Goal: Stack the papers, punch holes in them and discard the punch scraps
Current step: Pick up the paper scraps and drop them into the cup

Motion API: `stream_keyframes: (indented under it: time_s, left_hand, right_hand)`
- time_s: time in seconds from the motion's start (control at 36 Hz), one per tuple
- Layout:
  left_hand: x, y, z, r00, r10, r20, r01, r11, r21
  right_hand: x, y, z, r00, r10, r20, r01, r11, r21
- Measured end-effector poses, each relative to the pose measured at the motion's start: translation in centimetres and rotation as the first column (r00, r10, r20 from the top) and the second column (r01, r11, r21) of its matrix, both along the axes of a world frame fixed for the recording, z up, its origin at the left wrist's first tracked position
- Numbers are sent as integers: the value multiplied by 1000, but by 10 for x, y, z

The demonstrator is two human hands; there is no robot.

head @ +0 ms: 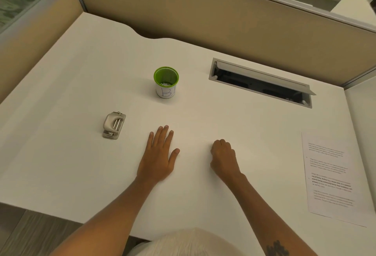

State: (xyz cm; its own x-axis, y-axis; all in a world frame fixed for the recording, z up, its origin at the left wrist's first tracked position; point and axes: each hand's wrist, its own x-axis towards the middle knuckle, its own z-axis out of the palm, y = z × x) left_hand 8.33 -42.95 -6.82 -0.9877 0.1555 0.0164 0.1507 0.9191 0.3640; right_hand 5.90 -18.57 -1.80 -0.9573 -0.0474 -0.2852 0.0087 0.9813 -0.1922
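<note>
- The papers (331, 176) are lying flat at the desk's (203, 117) right edge, long axis running away from the person, text facing up.
- The hole punch (114, 125) is sitting left, long axis also front-to-back.
- The green cup (166, 81) is standing behind the hands.
- The left hand (157, 157) is resting spread flat; the right hand (223, 159) is curled into a fist, both holding nothing.

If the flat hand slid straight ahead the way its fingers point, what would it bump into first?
Probably the green cup. The left hand lies flat on the desk, fingers pointing forward and slightly right, roughly at the cup, with only bare desk between. The hole punch sits off to its left, out of that line.
</note>
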Motion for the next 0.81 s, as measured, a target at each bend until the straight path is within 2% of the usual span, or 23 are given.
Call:
stream_keyframes:
  time_s: [0.11, 0.19, 0.25, 0.36, 0.58, 0.81]
  left_hand:
    - [0, 0, 1, 1000, 0, 11, 0, 1000, 4]
    - [0, 0, 1, 1000, 0, 15, 1, 1000, -4]
    - [0, 0, 1, 1000, -1, 18, 1, 1000, -11]
    - [0, 0, 0, 1000, 0, 20, 0, 1000, -6]
    - [0, -1, -3, 1000, -7, 21, 7, 1000, 16]
    - [-1, -1, -6, 999, -9, 31, 8, 1000, 29]
  right_hand:
    - [-32, 14, 15, 968, -221, 119, 245, 932, -266]
    - [-62, 20, 32, 913, -355, 198, 407, 816, -412]
    - [-85, 20, 44, 889, -396, 232, 458, 741, -491]
    - [-132, 3, 72, 884, -378, 275, 466, 666, -582]
    - [-196, -88, 119, 960, -211, 187, 281, 709, -647]
    - [-233, -160, 124, 990, -93, 109, 135, 854, -503]
